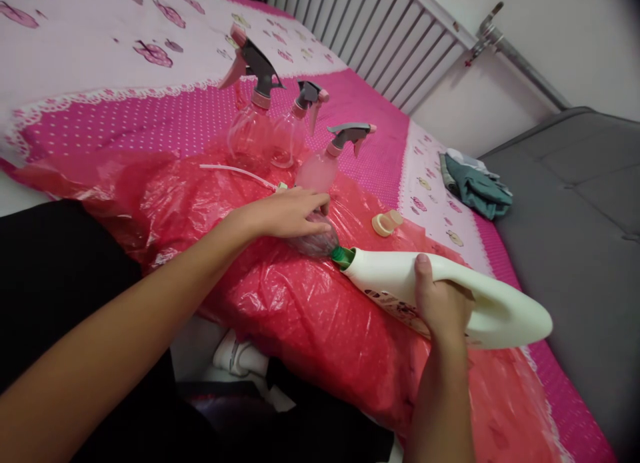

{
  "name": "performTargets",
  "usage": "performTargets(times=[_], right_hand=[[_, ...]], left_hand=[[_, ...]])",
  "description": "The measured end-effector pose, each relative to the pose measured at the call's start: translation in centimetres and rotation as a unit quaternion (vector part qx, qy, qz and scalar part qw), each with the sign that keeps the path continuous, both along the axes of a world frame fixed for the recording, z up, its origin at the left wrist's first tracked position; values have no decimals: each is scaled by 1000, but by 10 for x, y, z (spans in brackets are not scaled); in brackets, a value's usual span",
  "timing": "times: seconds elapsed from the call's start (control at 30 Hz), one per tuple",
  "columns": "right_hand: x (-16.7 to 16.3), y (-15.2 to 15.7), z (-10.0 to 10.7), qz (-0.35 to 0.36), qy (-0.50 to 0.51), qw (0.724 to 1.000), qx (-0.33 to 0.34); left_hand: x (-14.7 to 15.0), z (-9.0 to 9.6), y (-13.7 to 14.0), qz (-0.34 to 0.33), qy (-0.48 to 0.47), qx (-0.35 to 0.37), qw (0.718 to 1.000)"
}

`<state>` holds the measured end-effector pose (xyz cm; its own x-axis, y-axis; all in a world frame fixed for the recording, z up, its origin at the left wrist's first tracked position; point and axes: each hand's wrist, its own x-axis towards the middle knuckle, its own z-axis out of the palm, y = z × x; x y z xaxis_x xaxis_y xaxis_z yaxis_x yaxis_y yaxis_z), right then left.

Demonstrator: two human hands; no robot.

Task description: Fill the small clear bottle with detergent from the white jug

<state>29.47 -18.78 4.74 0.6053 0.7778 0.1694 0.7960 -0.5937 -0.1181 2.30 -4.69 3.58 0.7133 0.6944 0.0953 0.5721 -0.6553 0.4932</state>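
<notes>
Refill's mid-pour: our right hand (443,303) grips the tilted white jug (450,296), spout at the mouth of an open clear bottle (315,239) our left hand (290,213) steadies on the bed's red plastic sheet (300,316), three spray bottles (280,133) waiting behind.

three spray bottles (291,133), one jug (440,296)

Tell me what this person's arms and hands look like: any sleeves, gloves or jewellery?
Both arms are bare along all that shows, with no sleeve in view. The left hand and the right hand wear no gloves, and no ring, watch or bracelet is visible on either. The right thumbnail looks short and unpainted. Dark clothing shows beside the left forearm.
</notes>
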Motion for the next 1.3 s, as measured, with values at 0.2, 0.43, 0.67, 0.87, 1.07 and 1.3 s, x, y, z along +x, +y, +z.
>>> performTargets(times=[0.2,0.43,0.67,0.87,1.07,1.3], right_hand=[[0,1,0,-8,2,1000,-6],[1,1,-1,-8,0,1000,-9],[2,0,-1,-4,-1,1000,-8],[3,0,-3,-1,-3,1000,3],[3,0,-3,2,-7,1000,-1],[2,0,-1,0,-2,1000,-2]], left_hand=[[0,-1,1,-1,-2,0,1000],[0,-1,2,-6,-10,-2,1000],[0,-4,3,-7,-16,0,1000],[-1,-5,4,-9,-17,4,1000],[1,-2,2,-1,-5,5,1000],[1,-2,2,-6,-14,-1,1000]])
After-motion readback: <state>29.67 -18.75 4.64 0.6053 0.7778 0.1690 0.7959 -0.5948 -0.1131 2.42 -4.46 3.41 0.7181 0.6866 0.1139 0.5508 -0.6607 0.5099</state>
